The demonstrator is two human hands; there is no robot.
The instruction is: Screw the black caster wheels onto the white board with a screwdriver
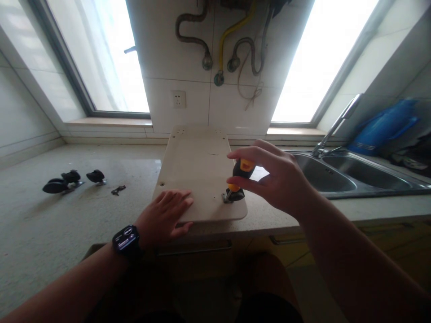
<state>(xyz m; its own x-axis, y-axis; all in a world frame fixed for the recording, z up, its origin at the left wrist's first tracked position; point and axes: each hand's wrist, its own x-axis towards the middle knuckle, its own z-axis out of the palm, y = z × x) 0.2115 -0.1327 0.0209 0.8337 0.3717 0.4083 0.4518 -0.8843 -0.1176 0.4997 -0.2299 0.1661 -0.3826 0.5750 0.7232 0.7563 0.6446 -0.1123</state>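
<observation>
My right hand (274,172) grips the black and yellow handle of a screwdriver (245,168), whose shaft slants down to the metal plate of a black caster wheel (237,194). That caster sits at the near right corner of a cream-coloured board or box panel (195,166). My left hand (168,211) lies flat with fingers spread on the panel's near left corner. Screw holes show at the panel's other corners. Several loose black casters (55,185) lie on the counter to the left, beside a small pile of screws (118,190).
The panel rests on a speckled stone counter (101,224) near its front edge. At the right is a double steel sink (323,172) with a tap (336,121) and a blue jug-like container (384,128) behind. A wall socket (178,99) and pipes are on the tiled wall.
</observation>
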